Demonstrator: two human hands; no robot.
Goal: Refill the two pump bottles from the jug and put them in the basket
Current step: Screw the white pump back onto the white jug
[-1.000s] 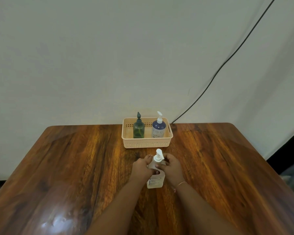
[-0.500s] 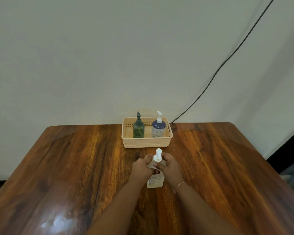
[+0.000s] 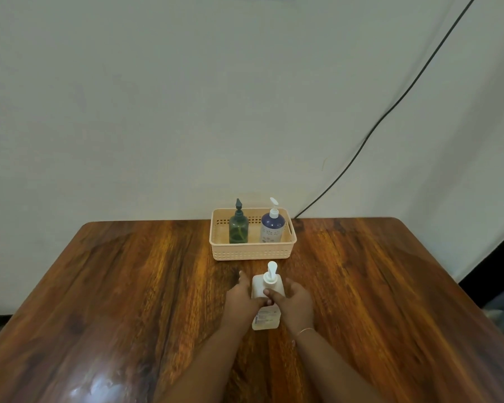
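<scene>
Both hands are on one cream pump bottle, upright on the wooden table, centre, just near of the basket. The left hand wraps its left side and the right hand wraps its right side. Fingers are curled round the body, thumbs meeting across the near face. The white pump head sticks up above the hands, nozzle pointing far.

The basket is peach plastic, at the far table edge by the wall. Two bottles stand upright inside it: a green bottle on the left and a blue bottle with a white pump on the right, slightly apart.

There is a thin bracelet on the right wrist. A black cable runs down the wall to behind the table, right of the basket.
</scene>
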